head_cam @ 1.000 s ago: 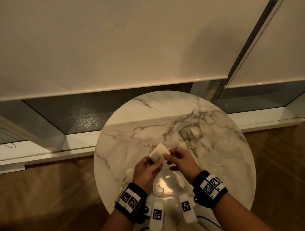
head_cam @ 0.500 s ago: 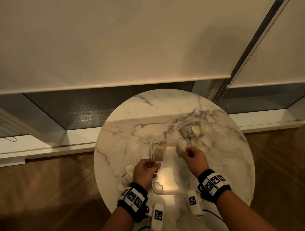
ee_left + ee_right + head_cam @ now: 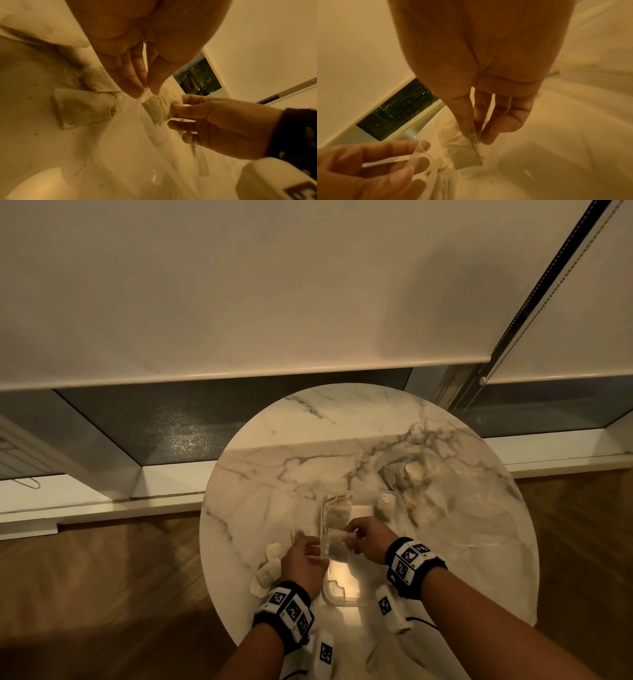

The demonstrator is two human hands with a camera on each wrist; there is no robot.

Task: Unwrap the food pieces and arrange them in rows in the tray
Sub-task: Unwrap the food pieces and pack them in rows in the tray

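A clear plastic tray (image 3: pixel 342 601) lies on the round marble table (image 3: pixel 274 460), near its front. My right hand (image 3: pixel 351 534) pinches a pale unwrapped food piece (image 3: pixel 337 539) low inside the tray's left side; the right wrist view shows thumb and finger of that hand (image 3: pixel 477 136) on the piece (image 3: pixel 465 154). My left hand (image 3: pixel 317 549) pinches the tray's left rim, and its fingers (image 3: pixel 133 86) nearly touch the piece (image 3: pixel 157 109). Two more pieces (image 3: pixel 337 506) (image 3: pixel 383 503) lie at the tray's far end.
Wrapped pieces (image 3: pixel 270 563) lie on the table left of the tray, near its edge, also seen in the left wrist view (image 3: pixel 82 109). A crumpled clear bag (image 3: pixel 411 474) sits behind the tray on the right. White tagged devices (image 3: pixel 390 607) lie by the front edge.
A second ago both hands held one piece above the tray. Since then the right hand came back from the tray's far right corner to its left side, and the left hand moved onto the rim.
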